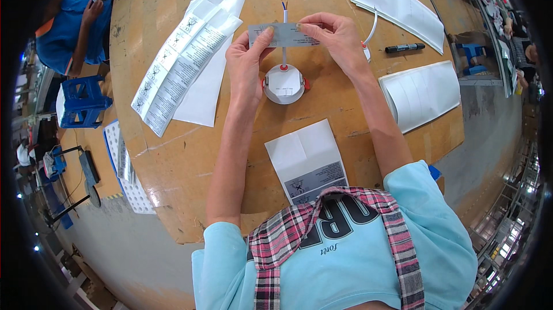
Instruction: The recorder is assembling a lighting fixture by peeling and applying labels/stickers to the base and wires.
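Observation:
Between my two hands a grey printed sticker label (282, 37) is stretched flat. My left hand (246, 62) pinches its left end, the thumb on top. At its right end, my right hand (339, 36) grips it between thumb and fingers. Below the label a round white downlight (284, 86) with red clips at its sides lies on the table. Its white cable (284, 56) runs away from me behind the label, and bare-ended wires (285, 4) stick out beyond. A second light (366, 52) is mostly hidden by my right hand; its white cable (375, 25) curves up.
Printed label sheets (181, 62) lie at the left of the wooden table (242, 154). A sheet with grey labels (305, 154) is close to me. On the right are a black marker (405, 48) and white sheets (423, 94). A person in blue (75, 27) works at far left.

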